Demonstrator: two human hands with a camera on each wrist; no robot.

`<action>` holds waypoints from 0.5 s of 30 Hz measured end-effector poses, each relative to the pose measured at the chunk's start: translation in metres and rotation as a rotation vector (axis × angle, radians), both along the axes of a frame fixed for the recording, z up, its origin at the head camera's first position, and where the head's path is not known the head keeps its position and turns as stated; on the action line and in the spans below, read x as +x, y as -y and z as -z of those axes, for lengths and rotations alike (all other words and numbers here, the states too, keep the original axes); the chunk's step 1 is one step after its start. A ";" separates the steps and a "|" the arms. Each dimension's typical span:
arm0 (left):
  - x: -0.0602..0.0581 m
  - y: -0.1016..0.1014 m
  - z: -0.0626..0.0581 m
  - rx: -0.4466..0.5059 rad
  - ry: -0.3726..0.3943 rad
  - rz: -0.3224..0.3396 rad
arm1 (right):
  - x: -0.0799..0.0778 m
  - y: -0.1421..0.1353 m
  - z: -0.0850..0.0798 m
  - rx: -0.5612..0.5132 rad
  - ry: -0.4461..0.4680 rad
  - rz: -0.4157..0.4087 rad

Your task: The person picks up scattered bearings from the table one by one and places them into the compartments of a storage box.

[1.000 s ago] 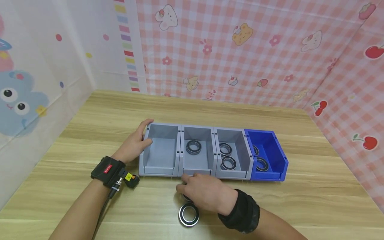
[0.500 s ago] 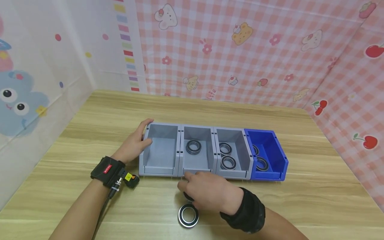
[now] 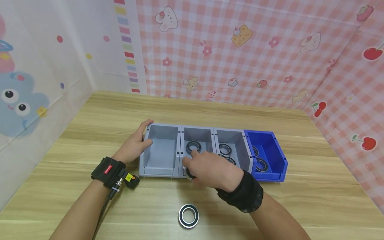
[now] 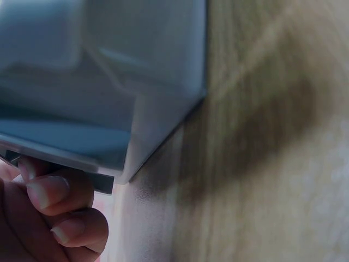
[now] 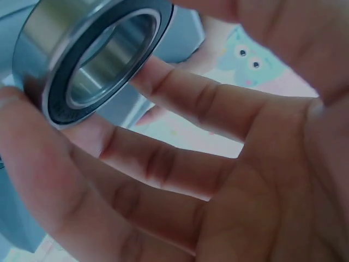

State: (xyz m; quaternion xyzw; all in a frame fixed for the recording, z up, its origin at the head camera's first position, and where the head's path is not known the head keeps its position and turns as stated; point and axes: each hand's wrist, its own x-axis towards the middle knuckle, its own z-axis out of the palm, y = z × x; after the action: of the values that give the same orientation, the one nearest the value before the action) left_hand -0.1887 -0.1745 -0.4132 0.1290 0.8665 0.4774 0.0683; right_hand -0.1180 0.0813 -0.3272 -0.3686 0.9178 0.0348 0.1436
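Note:
My left hand [image 3: 132,146] grips the side wall of the leftmost grey bin [image 3: 160,171]; in the left wrist view its fingertips curl at the bin's rim. With its thumb and fingers, my right hand [image 3: 211,168] holds a ball bearing [image 5: 41,43], a steel ring with a black seal. This bearing hangs tilted over the front lip of the second grey bin [image 3: 198,133], partly hidden by the hand in the head view. Inside that bin lies another bearing [image 3: 193,141]. A loose bearing [image 3: 180,216] rests flat on the table, nearer my body.
The third grey bin [image 3: 237,136] contains bearings, one partly covered by my right hand. At the row's right end, a blue bin [image 3: 277,150] also contains bearings. Patterned cloth [image 3: 255,60] walls in the wooden table [image 3: 315,186] at the back and sides.
My right hand has lifted a bearing off the table and carried it forward to the second grey bin's front. My left hand stays on the leftmost bin.

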 end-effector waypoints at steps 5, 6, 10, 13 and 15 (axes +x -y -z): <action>-0.001 0.000 0.000 -0.002 0.000 -0.002 | -0.011 0.000 0.004 0.000 0.014 0.045; -0.001 0.000 0.000 -0.003 0.001 -0.002 | -0.013 0.000 0.004 0.003 0.017 0.052; -0.001 0.000 0.000 -0.002 0.008 -0.006 | -0.021 0.001 0.007 0.007 0.025 0.071; -0.001 0.000 0.000 -0.006 0.006 -0.006 | -0.026 0.001 0.009 0.011 0.030 0.090; -0.001 0.000 0.000 -0.010 0.002 -0.005 | -0.029 0.002 0.010 0.009 0.035 0.105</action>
State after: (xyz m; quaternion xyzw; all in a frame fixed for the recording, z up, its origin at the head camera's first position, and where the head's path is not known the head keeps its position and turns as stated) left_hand -0.1893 -0.1744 -0.4131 0.1259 0.8692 0.4733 0.0683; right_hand -0.1472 0.0794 -0.3369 -0.3199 0.9330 0.0248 0.1631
